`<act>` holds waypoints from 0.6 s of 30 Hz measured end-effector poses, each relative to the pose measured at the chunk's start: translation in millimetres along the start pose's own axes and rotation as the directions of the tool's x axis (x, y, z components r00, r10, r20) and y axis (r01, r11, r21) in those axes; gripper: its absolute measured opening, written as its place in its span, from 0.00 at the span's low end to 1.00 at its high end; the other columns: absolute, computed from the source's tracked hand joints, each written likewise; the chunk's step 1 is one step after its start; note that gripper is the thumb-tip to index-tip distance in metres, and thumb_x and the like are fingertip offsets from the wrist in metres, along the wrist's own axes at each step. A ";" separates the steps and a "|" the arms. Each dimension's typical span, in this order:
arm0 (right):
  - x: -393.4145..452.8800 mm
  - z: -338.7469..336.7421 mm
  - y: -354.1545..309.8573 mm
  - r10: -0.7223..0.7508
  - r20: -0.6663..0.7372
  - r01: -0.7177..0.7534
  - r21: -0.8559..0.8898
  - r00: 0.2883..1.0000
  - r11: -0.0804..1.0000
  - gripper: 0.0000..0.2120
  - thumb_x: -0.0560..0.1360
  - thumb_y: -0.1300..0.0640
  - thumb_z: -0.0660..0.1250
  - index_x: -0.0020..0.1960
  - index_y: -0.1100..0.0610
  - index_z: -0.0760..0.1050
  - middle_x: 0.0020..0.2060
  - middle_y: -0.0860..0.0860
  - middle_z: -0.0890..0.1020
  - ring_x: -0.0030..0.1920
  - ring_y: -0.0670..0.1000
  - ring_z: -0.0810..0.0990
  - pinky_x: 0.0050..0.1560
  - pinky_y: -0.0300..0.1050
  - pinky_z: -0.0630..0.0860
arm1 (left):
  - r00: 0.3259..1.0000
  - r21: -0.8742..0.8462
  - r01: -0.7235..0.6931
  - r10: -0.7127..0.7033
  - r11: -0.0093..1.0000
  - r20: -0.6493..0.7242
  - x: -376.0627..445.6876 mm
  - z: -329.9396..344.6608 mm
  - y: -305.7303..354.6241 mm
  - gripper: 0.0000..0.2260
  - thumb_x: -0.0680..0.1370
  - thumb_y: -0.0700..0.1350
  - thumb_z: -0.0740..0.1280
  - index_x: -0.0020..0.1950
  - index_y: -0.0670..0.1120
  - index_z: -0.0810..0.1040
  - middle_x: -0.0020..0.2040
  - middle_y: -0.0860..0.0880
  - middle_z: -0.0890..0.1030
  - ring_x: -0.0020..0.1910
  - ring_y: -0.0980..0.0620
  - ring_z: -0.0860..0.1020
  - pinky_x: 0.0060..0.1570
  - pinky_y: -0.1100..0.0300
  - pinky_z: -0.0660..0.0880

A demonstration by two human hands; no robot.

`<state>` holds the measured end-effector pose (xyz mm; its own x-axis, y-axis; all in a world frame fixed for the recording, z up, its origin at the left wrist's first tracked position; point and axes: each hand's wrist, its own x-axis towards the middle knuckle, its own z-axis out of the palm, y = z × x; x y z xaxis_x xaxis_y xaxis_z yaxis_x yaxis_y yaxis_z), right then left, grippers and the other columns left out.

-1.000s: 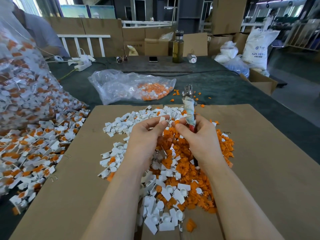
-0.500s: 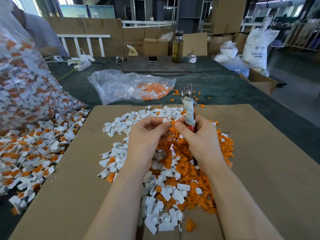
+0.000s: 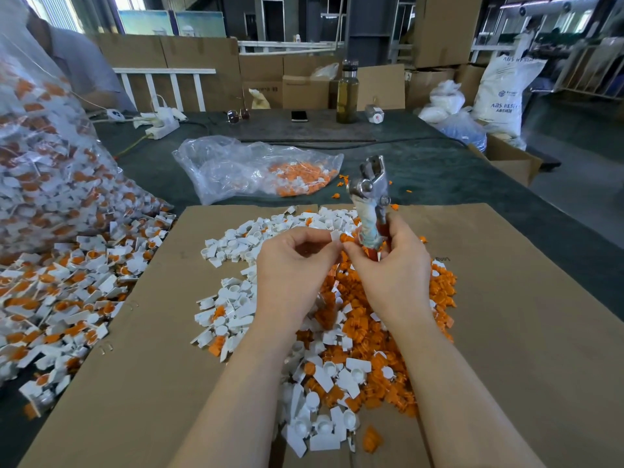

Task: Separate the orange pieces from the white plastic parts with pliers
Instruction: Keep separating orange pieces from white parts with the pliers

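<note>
Much is sorted on the cardboard [image 3: 506, 298] — white parts [image 3: 236, 315], orange pieces [image 3: 364, 305] — yet the bag [image 3: 44, 170] stays full; left hand [image 3: 292, 271] pinches a white-and-orange part [image 3: 338, 237], right hand [image 3: 393, 268] grips the pliers [image 3: 371, 197].

Metal pliers [image 3: 370, 197] upright, head toward 12 o'clock; white plastic parts [image 3: 236, 312] heaped at 9, orange pieces [image 3: 368, 332] at 6.

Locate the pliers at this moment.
In the head view, the pliers stand upright right of centre, gripped by the right hand above the orange-and-white pile, their metal head pointing toward the clear plastic bag.
</note>
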<state>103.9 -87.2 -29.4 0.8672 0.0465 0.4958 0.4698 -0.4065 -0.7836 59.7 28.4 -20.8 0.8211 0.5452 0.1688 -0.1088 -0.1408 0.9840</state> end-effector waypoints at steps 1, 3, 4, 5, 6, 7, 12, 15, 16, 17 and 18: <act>-0.1 -0.4 -1.1 -0.008 -0.004 0.008 -0.027 1.000 1.000 0.16 0.71 0.52 0.75 0.52 0.45 0.71 0.42 0.41 0.79 0.41 0.41 0.78 0.39 0.37 0.74 | 0.999 0.035 -0.037 0.037 0.999 -0.005 -0.2 0.1 0.0 0.06 0.72 0.42 0.77 0.40 0.54 0.85 0.37 0.54 0.86 0.39 0.55 0.85 0.44 0.60 0.81; -0.1 -1.2 -1.6 -0.006 -0.001 0.006 -0.038 1.000 0.999 0.15 0.71 0.53 0.75 0.52 0.46 0.72 0.42 0.41 0.79 0.40 0.41 0.77 0.38 0.36 0.71 | 0.995 0.094 -0.105 0.104 0.990 0.006 -0.8 0.0 0.4 0.07 0.73 0.43 0.76 0.40 0.56 0.84 0.37 0.58 0.85 0.39 0.59 0.84 0.43 0.64 0.80; 0.0 -1.6 -1.7 -0.001 0.003 0.001 -0.033 1.000 0.999 0.15 0.71 0.53 0.75 0.52 0.46 0.72 0.42 0.41 0.79 0.40 0.41 0.77 0.38 0.36 0.72 | 0.991 0.115 -0.131 0.130 0.985 0.017 -1.3 0.0 1.0 0.08 0.73 0.43 0.76 0.40 0.57 0.84 0.37 0.59 0.85 0.38 0.61 0.83 0.42 0.67 0.79; 0.0 -2.1 -1.8 0.002 0.009 -0.002 -0.026 1.000 1.000 0.15 0.71 0.53 0.75 0.53 0.47 0.73 0.42 0.41 0.80 0.40 0.41 0.78 0.39 0.37 0.73 | 0.988 0.130 -0.152 0.150 0.980 0.027 -1.9 -0.1 1.4 0.09 0.73 0.43 0.76 0.40 0.58 0.83 0.37 0.61 0.84 0.38 0.62 0.83 0.40 0.70 0.78; 0.2 -2.6 -1.7 0.003 0.015 -0.002 -0.019 1.000 1.000 0.15 0.71 0.53 0.75 0.53 0.47 0.73 0.43 0.42 0.80 0.41 0.42 0.78 0.40 0.38 0.75 | 0.986 0.138 -0.167 0.164 0.976 0.032 -2.1 -0.2 1.6 0.10 0.73 0.43 0.76 0.39 0.59 0.83 0.37 0.62 0.84 0.38 0.63 0.82 0.39 0.71 0.77; 0.5 -3.1 -1.5 0.002 0.021 -0.002 -0.015 1.000 1.000 0.15 0.71 0.53 0.75 0.54 0.47 0.74 0.43 0.42 0.81 0.42 0.43 0.79 0.41 0.39 0.76 | 0.984 0.140 -0.176 0.172 0.974 0.035 -2.1 -0.5 1.5 0.11 0.73 0.43 0.76 0.39 0.59 0.83 0.37 0.62 0.84 0.37 0.63 0.82 0.39 0.72 0.77; -0.1 -3.8 -0.5 -0.018 0.075 0.018 0.006 0.997 1.000 0.11 0.72 0.55 0.74 0.51 0.48 0.74 0.37 0.39 0.78 0.37 0.37 0.76 0.34 0.30 0.70 | 0.989 0.120 -0.147 0.147 0.982 0.008 1.5 -3.9 -1.3 0.06 0.73 0.43 0.76 0.41 0.54 0.85 0.36 0.57 0.85 0.37 0.60 0.83 0.39 0.69 0.79; -1.3 -3.4 -1.4 -0.015 0.072 0.014 0.008 0.997 1.000 0.12 0.72 0.55 0.74 0.50 0.47 0.74 0.37 0.39 0.78 0.37 0.36 0.76 0.34 0.29 0.70 | 0.991 0.107 -0.136 0.136 0.985 0.008 2.3 -4.5 -2.4 0.05 0.73 0.41 0.76 0.43 0.51 0.85 0.36 0.55 0.85 0.37 0.58 0.84 0.40 0.67 0.79; -1.4 -3.4 -1.8 -0.013 0.065 0.012 0.012 0.998 1.000 0.12 0.72 0.55 0.74 0.51 0.47 0.74 0.38 0.39 0.78 0.38 0.36 0.77 0.34 0.30 0.71 | 0.990 0.107 -0.142 0.142 0.984 0.012 2.1 -4.3 -2.2 0.05 0.73 0.41 0.76 0.42 0.52 0.85 0.36 0.56 0.85 0.37 0.58 0.83 0.39 0.68 0.79; -1.4 -3.6 -2.1 -0.013 0.057 0.012 0.016 0.998 1.000 0.13 0.72 0.55 0.74 0.51 0.46 0.73 0.39 0.39 0.79 0.39 0.37 0.78 0.35 0.30 0.72 | 0.989 0.108 -0.151 0.150 0.983 0.017 1.8 -4.1 -1.7 0.06 0.73 0.41 0.75 0.41 0.53 0.85 0.36 0.56 0.85 0.36 0.59 0.83 0.38 0.69 0.78; -1.5 -3.7 -2.5 -0.014 0.050 0.013 0.021 0.999 1.000 0.14 0.72 0.55 0.74 0.52 0.45 0.73 0.40 0.39 0.80 0.40 0.38 0.78 0.37 0.31 0.73 | 0.987 0.112 -0.162 0.160 0.980 0.022 1.5 -3.8 -1.1 0.08 0.73 0.40 0.75 0.40 0.54 0.84 0.35 0.57 0.84 0.35 0.60 0.82 0.37 0.71 0.77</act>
<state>100.9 -89.7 -26.8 0.8679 0.0977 0.4871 0.4840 -0.3871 -0.7848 58.9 32.4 -21.4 0.8054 0.4971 0.3229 -0.1765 -0.3189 0.9312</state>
